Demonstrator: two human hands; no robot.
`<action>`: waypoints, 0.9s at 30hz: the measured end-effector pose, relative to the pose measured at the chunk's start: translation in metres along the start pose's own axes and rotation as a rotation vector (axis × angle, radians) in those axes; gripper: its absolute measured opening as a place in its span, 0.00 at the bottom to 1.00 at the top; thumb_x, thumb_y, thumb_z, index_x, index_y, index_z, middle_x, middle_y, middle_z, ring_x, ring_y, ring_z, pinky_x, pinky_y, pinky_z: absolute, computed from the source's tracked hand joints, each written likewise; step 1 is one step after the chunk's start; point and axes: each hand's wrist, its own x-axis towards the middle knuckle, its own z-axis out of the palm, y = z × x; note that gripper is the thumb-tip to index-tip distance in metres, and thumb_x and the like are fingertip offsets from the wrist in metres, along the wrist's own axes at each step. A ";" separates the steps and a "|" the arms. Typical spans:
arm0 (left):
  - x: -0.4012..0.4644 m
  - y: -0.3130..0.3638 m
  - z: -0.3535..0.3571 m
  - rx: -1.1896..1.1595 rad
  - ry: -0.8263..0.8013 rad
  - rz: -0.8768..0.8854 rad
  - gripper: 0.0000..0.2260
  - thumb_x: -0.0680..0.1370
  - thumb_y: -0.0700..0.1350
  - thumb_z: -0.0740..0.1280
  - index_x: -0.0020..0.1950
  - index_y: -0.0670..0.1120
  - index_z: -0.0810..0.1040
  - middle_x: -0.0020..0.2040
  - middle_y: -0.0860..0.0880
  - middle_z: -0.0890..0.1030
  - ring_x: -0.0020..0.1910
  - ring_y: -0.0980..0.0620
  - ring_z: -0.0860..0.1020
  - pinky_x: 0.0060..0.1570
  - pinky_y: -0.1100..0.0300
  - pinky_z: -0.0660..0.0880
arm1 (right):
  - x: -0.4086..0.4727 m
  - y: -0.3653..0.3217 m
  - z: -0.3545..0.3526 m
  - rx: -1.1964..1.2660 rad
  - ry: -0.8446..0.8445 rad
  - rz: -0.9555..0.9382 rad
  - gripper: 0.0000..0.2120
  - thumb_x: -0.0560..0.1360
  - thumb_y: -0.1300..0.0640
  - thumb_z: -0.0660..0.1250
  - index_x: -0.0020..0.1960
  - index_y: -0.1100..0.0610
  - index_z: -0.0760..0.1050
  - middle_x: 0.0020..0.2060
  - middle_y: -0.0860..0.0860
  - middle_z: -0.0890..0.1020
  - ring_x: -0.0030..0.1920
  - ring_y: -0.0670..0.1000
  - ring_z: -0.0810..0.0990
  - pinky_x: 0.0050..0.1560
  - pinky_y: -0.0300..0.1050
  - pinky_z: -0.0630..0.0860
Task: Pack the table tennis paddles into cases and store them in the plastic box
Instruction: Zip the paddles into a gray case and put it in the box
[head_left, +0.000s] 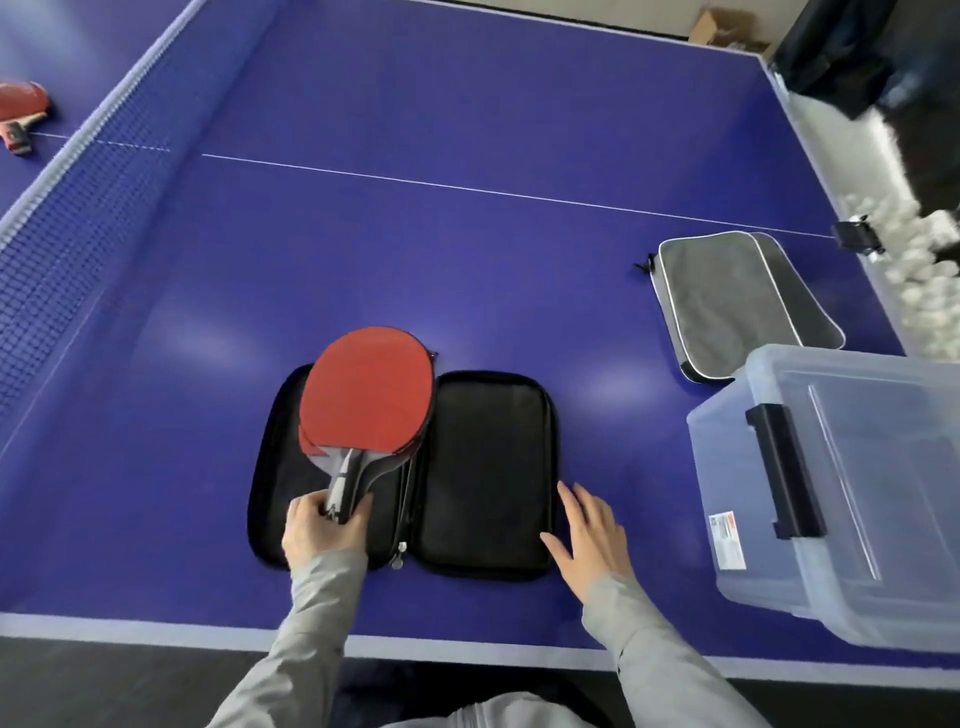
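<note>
A black zip case (488, 467) lies spread open near the front edge of the blue table. My left hand (322, 530) grips the dark handle of a red paddle (366, 389), whose blade lies over the case's left half. A second red edge shows under that blade. Beside the case's right half, my right hand (592, 535) rests with straight fingers, touching its rim. To the right sits a clear plastic box (841, 499) with a black latch. A grey case (727, 306) lies shut beyond the box. Another red paddle (21, 104) lies across the net at far left.
The net (78, 171) runs along the left side of the table (467, 234). Many white balls (924, 260) fill a trough off the table's right edge. A black clamp (857, 236) sits on that edge. A cardboard box (722, 28) stands on the floor behind.
</note>
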 end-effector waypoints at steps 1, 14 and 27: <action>-0.013 0.009 0.013 -0.017 -0.006 0.008 0.14 0.68 0.47 0.75 0.45 0.39 0.77 0.45 0.42 0.77 0.47 0.41 0.77 0.51 0.51 0.71 | 0.001 0.002 0.001 0.000 0.003 -0.018 0.33 0.78 0.40 0.55 0.77 0.50 0.46 0.76 0.49 0.55 0.74 0.52 0.56 0.67 0.48 0.65; -0.097 0.028 0.103 -0.021 -0.075 -0.046 0.16 0.70 0.44 0.75 0.52 0.39 0.77 0.52 0.43 0.77 0.56 0.44 0.74 0.54 0.55 0.68 | 0.000 0.012 0.014 0.076 0.064 -0.063 0.32 0.78 0.41 0.56 0.77 0.50 0.48 0.75 0.50 0.58 0.74 0.52 0.56 0.69 0.50 0.61; -0.100 0.031 0.132 -0.073 -0.045 -0.040 0.17 0.68 0.40 0.75 0.52 0.35 0.76 0.52 0.39 0.77 0.56 0.41 0.73 0.54 0.59 0.65 | 0.001 0.013 0.020 0.010 0.064 -0.064 0.32 0.78 0.42 0.57 0.77 0.51 0.50 0.75 0.50 0.57 0.74 0.53 0.56 0.68 0.51 0.62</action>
